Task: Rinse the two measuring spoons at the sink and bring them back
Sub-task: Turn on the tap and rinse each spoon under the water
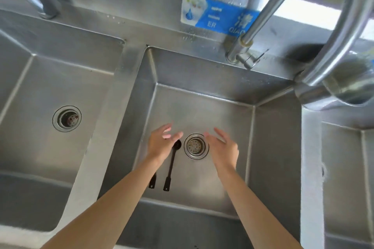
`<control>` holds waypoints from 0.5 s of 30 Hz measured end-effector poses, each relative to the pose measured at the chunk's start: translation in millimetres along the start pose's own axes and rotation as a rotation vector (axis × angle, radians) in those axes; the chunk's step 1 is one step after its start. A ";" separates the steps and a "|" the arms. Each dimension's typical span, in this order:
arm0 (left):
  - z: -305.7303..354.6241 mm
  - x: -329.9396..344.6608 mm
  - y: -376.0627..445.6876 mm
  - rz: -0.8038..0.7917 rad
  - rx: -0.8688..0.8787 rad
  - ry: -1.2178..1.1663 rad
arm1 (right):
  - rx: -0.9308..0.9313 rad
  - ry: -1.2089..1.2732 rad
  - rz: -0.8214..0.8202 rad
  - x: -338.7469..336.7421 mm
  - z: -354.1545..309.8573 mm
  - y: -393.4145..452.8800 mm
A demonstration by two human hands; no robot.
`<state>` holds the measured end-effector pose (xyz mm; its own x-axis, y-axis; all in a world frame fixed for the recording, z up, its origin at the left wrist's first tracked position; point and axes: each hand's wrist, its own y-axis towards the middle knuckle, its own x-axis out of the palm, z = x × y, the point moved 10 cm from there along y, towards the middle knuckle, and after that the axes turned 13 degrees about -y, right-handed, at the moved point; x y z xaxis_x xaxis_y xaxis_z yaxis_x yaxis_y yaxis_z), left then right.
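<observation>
Two black spoons [171, 164] lay on the sink [202, 111] floor, handles pointing back toward the person, beneath the left hand [159, 143]. Both hands, the right hand [223, 148] across the drain [196, 146], had fingers spread and empty; the left seemed nearer.

Steel sink basin [273, 147], round drain [196, 146] in floor; two black measuring spoons [171, 166] lying beside drain

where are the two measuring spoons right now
In the head view, both black measuring spoons lie on the floor of the middle sink basin, just left of its drain, partly under the left hand.
</observation>
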<state>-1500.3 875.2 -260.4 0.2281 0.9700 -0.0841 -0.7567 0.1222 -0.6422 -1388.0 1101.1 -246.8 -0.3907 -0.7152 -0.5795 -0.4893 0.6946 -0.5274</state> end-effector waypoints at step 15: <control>282.0 143.6 -0.1 -0.214 0.525 0.157 | -0.390 -0.068 0.197 -169.5 -185.3 62.8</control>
<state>-1640.2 1073.8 -57.6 0.4671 0.8744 -0.1314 -0.8767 0.4388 -0.1972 -1497.1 1251.6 -66.6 -0.4599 -0.5561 -0.6923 -0.6733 0.7267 -0.1364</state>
